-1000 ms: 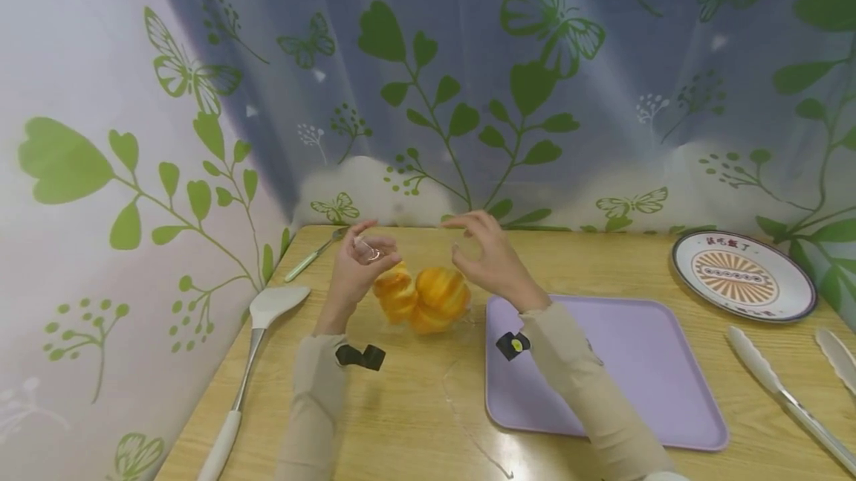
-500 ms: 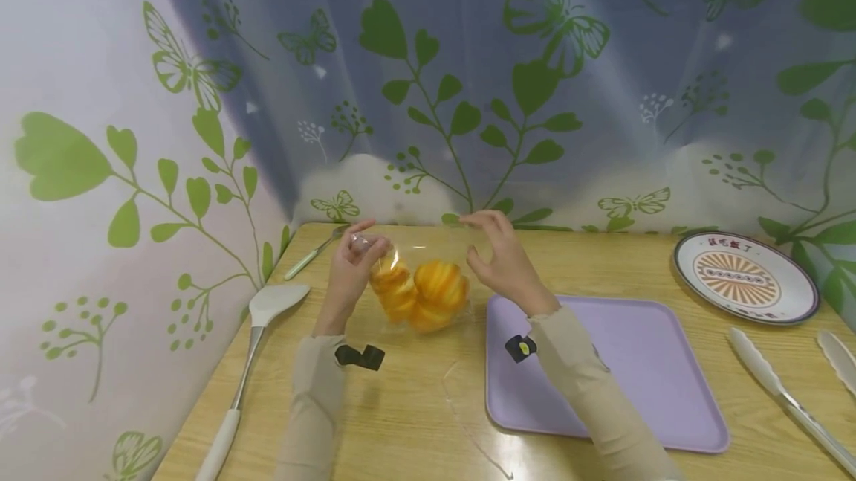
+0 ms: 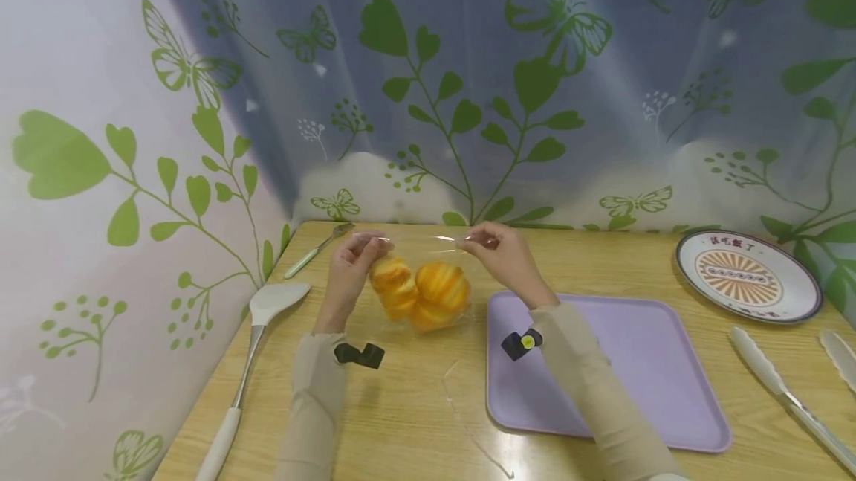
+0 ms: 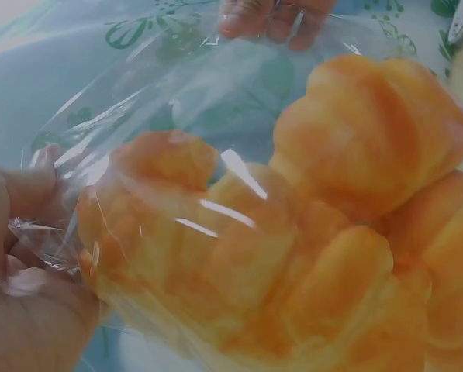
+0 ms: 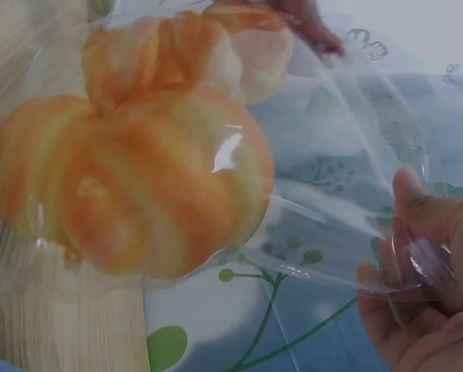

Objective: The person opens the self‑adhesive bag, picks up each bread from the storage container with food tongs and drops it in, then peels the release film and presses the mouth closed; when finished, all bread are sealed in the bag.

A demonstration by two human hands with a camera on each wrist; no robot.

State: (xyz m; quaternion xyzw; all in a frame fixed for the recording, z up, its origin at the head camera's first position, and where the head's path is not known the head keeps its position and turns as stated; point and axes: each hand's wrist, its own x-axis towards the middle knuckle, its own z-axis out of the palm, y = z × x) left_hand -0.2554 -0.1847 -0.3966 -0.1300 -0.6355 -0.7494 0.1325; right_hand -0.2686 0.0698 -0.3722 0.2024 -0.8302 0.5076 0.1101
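Note:
A clear plastic bag with several golden-orange bread rolls in it is held up at its top edge. My left hand pinches the bag's upper left corner between thumb and fingers. At the upper right corner my right hand pinches the film the same way. In the left wrist view the bread fills the right side, with glossy film over it. The right wrist view shows the film stretched from the bread to the right hand's fingertips.
A purple tray lies right of the bag, partly under the right forearm. Farther right are a patterned plate and metal tongs. A white-headed spatula and a green-handled fork lie at left. A thin tie lies in front.
My right hand has come down and taken hold of the bag's right corner, where its fingers were spread before. The bag's top edge now stretches straight between both hands.

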